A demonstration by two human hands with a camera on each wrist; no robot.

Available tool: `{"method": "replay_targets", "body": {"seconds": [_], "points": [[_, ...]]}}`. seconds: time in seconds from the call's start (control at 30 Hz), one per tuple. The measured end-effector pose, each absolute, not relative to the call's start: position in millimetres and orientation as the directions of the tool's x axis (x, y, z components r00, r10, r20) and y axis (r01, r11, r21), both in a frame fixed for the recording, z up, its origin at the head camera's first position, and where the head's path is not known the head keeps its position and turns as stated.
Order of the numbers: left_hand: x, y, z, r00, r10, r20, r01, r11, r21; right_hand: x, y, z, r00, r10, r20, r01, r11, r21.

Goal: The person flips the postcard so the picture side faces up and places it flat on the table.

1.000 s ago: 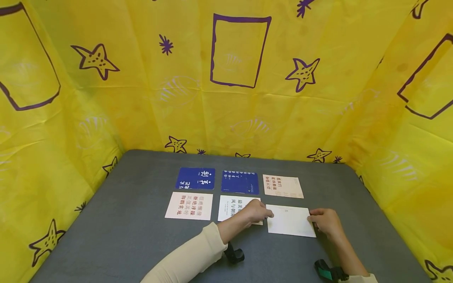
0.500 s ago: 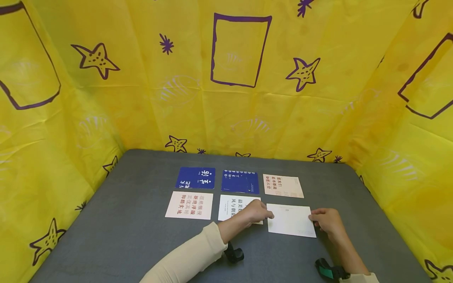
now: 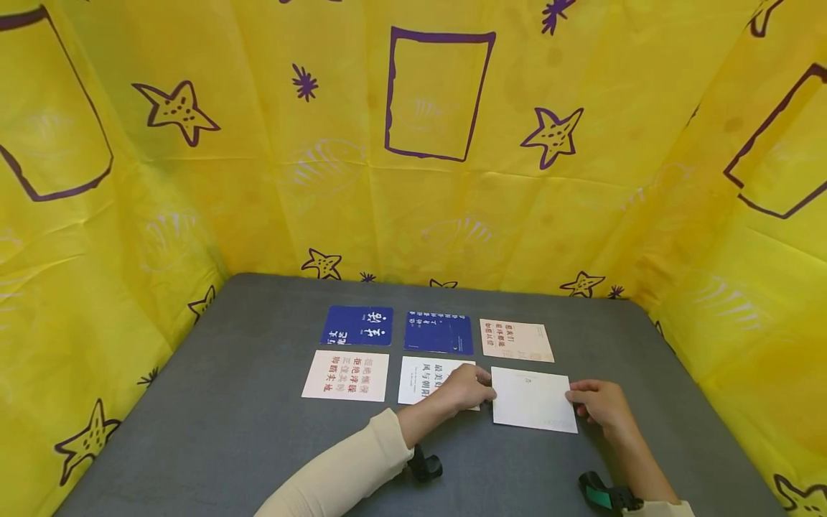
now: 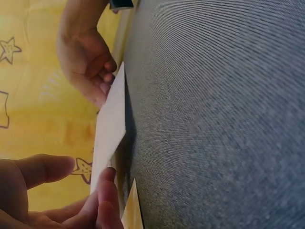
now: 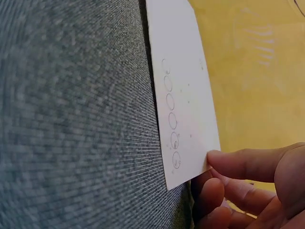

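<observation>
My right hand (image 3: pixel 604 409) pinches the right edge of a pale postcard (image 3: pixel 533 399), which shows its mostly blank side. In the right wrist view, my right thumb (image 5: pixel 248 163) lies on the card's face, with the fingers beneath. A row of small printed circles runs along that card. My left hand (image 3: pixel 466 388) is at the card's left edge. Seen from the left wrist, the left thumb (image 4: pixel 50 169) stands apart from the card (image 4: pixel 110 119), while a fingertip is close against its edge; contact is unclear. A dark shadow shows under the card, which looks slightly raised.
A white postcard (image 3: pixel 420 380) lies partly under my left hand. Around it on the grey table (image 3: pixel 226 431) lie a pink card (image 3: pixel 345 375), two blue cards (image 3: pixel 357 325) and a peach card (image 3: pixel 517 340). Yellow patterned cloth (image 3: pixel 439 201) surrounds the table.
The held postcard's left edge has shifted slightly right and up, away from my left hand's grip. My left fingers have eased off it. My right hand keeps its pinch, barely moved.
</observation>
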State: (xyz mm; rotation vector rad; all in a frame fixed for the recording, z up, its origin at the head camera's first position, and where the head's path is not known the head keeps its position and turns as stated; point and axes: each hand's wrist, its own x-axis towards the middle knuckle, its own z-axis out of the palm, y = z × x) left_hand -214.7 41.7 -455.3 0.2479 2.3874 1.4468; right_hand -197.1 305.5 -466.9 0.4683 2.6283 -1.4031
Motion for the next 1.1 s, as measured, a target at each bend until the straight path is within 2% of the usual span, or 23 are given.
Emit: {"method": "replay_targets", "body": {"seconds": [0.47, 0.7, 1.1], "points": [[-217.2, 36.4, -459.5, -0.946, 0.289, -0.145, -0.014, 0.411, 0.912, -197.3, 305.5, -466.2, -0.942, 0.219, -0.256, 0.334, 0.510, -0.793], [-217.3, 34.1, -458.0, -0.952, 0.293, -0.087, 0.030, 0.372, 0.928, -196.0, 306.6, -462.3, -0.950, 0.206, -0.235, 0.309, 0.504, -0.807], [-219.4, 35.1, -457.8, -0.957, 0.277, -0.088, -0.004, 0.291, 0.957, -194.9, 306.7, -463.8, -0.971, 0.144, -0.190, 0.232, 0.383, -0.894]]}}
